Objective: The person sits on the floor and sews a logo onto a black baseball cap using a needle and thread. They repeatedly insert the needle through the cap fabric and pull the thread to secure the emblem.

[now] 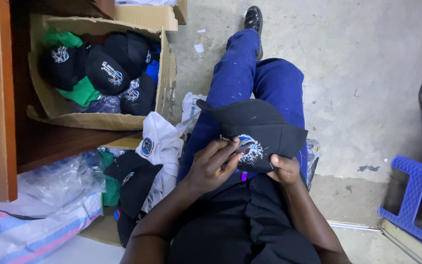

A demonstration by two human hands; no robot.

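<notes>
**A:** Two hands on one black cap [260, 129], resting on the lap. Left hand [213, 164] has its fingers pinched at the embroidered front; can't tell if it holds a tool. Right hand [285, 168] grips the cap's lower edge.

**B:** I'd guess the risk is pulling at the pale stitching and snagging it. Also, that pile of caps [133, 188] sits just beside the knee, and the cardboard box [167, 78] of caps looks crammed, so stuff could slide off.

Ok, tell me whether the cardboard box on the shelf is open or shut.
Open: the cardboard box has its flaps spread, showing black caps and green fabric inside.
</notes>
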